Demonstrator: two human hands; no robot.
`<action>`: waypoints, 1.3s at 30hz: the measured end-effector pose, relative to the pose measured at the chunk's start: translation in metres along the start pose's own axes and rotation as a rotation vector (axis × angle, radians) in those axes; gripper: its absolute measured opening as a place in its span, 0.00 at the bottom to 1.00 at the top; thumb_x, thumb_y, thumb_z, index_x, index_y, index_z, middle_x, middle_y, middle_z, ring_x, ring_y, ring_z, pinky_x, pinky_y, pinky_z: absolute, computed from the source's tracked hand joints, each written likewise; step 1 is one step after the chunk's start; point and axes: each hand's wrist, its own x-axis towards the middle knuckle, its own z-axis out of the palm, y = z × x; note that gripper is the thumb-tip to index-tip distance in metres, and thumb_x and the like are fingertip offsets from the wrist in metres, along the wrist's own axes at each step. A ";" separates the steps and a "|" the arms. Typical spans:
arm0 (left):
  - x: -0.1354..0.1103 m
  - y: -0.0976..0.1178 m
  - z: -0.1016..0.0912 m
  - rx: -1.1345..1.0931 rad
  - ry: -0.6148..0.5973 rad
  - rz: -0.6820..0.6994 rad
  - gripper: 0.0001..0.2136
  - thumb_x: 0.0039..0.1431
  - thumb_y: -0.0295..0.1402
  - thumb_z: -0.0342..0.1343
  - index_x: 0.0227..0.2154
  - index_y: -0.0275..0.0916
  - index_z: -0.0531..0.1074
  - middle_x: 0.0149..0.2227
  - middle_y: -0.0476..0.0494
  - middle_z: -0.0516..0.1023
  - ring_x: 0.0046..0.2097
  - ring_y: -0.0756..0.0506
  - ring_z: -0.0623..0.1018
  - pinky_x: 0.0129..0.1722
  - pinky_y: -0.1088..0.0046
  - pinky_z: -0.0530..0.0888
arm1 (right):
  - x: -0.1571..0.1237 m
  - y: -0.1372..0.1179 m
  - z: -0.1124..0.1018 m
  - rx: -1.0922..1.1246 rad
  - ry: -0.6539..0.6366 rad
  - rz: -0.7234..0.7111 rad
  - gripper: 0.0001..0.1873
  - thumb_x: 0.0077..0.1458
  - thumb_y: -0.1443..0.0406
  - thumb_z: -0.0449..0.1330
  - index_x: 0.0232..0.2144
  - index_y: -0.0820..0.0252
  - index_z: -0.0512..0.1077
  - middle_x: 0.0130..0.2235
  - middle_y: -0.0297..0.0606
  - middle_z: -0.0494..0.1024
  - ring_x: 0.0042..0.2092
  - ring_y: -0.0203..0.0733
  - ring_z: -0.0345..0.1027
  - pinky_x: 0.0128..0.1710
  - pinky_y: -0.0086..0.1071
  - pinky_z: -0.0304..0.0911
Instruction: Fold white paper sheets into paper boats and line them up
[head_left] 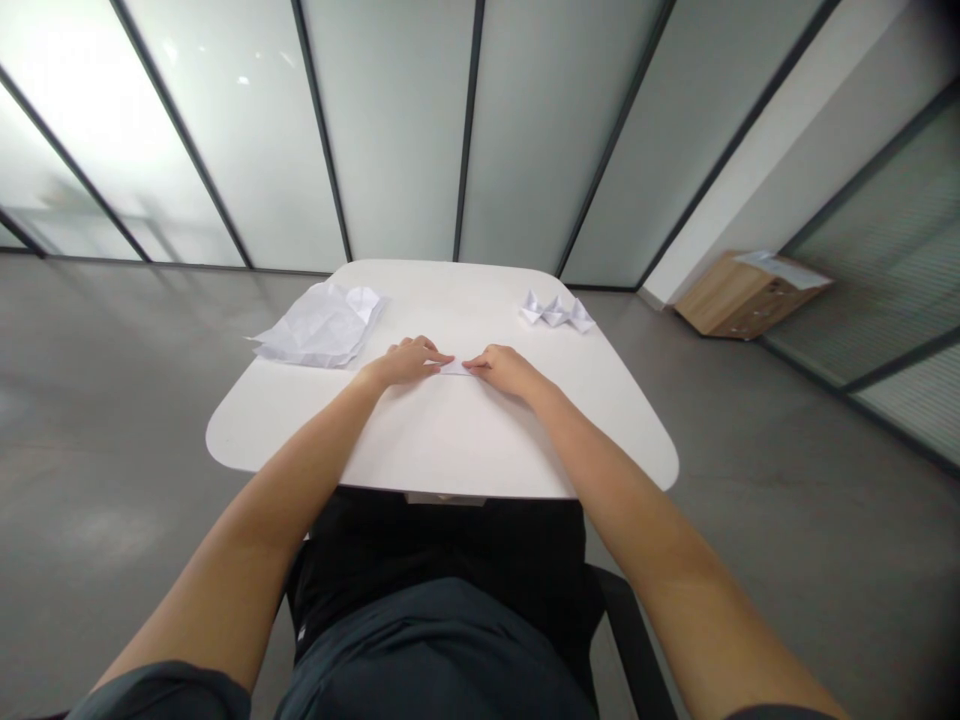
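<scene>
A small folded piece of white paper lies on the table between my hands. My left hand pinches its left end, with the fingers pressed down together. At the other end my right hand has its thumb and forefinger closed on the paper. Only the middle part of the piece shows; the fingers cover its ends, so its full shape is hidden.
Several creased white sheets lie in a pile at the table's left. Folded paper boats stand in a row at the back right of the white table. A wooden cabinet stands on the floor to the right.
</scene>
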 end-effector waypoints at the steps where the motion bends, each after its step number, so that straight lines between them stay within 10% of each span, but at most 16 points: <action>1: -0.001 0.001 -0.001 0.003 -0.001 -0.003 0.21 0.71 0.45 0.52 0.63 0.70 0.70 0.64 0.45 0.69 0.62 0.32 0.68 0.64 0.44 0.63 | -0.001 0.001 -0.001 0.006 -0.017 0.000 0.16 0.68 0.60 0.62 0.54 0.47 0.83 0.49 0.41 0.86 0.50 0.50 0.79 0.50 0.35 0.67; 11: -0.001 0.001 0.004 0.047 0.018 0.008 0.21 0.71 0.43 0.51 0.64 0.67 0.70 0.64 0.44 0.69 0.62 0.32 0.68 0.64 0.43 0.62 | -0.006 -0.008 -0.008 0.045 -0.107 0.058 0.17 0.69 0.60 0.60 0.57 0.46 0.80 0.55 0.40 0.84 0.54 0.49 0.79 0.54 0.35 0.67; 19: 0.004 0.005 0.011 -0.077 0.209 0.248 0.20 0.66 0.45 0.58 0.55 0.42 0.82 0.50 0.38 0.82 0.49 0.40 0.80 0.54 0.65 0.73 | -0.013 -0.009 -0.006 -0.076 0.006 -0.007 0.20 0.66 0.54 0.64 0.58 0.46 0.80 0.45 0.41 0.83 0.46 0.46 0.77 0.48 0.33 0.66; 39: -0.001 0.030 0.009 -0.335 0.346 0.075 0.20 0.62 0.34 0.60 0.57 0.46 0.79 0.39 0.48 0.87 0.38 0.44 0.85 0.48 0.70 0.76 | -0.003 -0.016 0.013 0.209 0.312 0.189 0.24 0.64 0.60 0.64 0.60 0.57 0.70 0.42 0.39 0.83 0.39 0.44 0.75 0.43 0.35 0.66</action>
